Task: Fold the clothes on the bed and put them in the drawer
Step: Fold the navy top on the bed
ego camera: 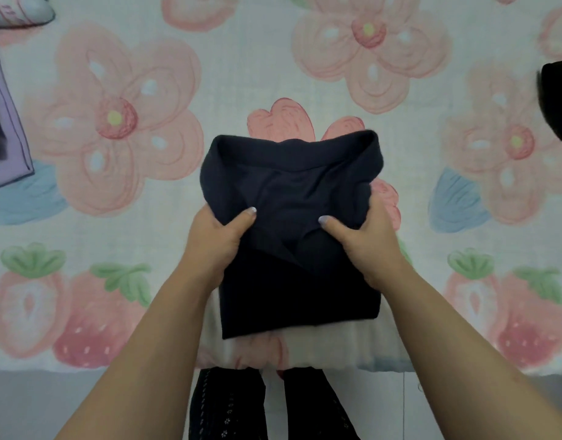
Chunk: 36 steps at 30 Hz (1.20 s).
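A dark navy garment point(292, 185) lies partly folded on the bed point(178, 217), near the front edge in the middle of the view. My left hand point(216, 242) grips its left side, thumb on top and fingers tucked under the cloth. My right hand point(365, 239) grips the right side the same way. The far part of the garment is lifted and curls over toward me. The near part lies flat. No drawer is in view.
The bed sheet has pink flowers and strawberries. A lilac fabric item point(3, 138) lies at the left edge and a white object point(16, 9) at the top left. A dark thing point(559, 103) shows at the right edge. My dark patterned trousers point(225, 408) are below.
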Each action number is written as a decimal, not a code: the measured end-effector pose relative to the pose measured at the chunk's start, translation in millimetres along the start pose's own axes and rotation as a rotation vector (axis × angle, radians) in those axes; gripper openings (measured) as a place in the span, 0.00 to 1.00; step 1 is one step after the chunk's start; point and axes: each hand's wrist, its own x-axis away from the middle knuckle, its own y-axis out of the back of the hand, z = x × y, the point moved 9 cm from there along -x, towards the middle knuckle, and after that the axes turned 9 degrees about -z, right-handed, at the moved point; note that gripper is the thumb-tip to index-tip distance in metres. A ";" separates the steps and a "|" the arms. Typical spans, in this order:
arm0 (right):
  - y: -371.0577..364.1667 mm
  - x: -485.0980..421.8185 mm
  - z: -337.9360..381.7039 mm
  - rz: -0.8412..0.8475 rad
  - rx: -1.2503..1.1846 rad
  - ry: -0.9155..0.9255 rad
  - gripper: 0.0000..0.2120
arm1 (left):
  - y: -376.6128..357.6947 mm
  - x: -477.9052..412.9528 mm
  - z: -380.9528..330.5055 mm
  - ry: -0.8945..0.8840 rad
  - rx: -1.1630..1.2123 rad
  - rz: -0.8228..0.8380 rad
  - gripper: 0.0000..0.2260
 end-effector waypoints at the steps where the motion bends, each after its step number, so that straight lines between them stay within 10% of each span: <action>1: 7.3 2.8 13.6 -0.034 0.018 0.096 0.25 | 5.5 -0.4 -10.4 -0.063 0.051 0.027 0.13; 5: 7.8 14.8 30.7 -0.006 0.050 0.199 0.24 | 24.7 -2.9 -21.9 -0.137 0.116 0.066 0.18; 9: -8.1 4.0 -26.2 -0.001 0.051 -0.153 0.23 | 52.7 -13.3 16.9 0.011 -0.068 -0.216 0.19; 15: -28.9 14.1 -50.2 0.267 -0.271 -0.533 0.26 | 34.7 -6.7 46.9 0.254 0.195 0.091 0.19; 23: -96.7 44.6 75.2 0.299 -0.289 -0.116 0.16 | 124.7 5.4 -40.8 -0.043 0.407 -0.146 0.18; 36: -407.3 89.9 242.7 0.673 -0.360 0.163 0.17 | 423.2 -79.1 -171.2 -0.428 0.325 -0.568 0.21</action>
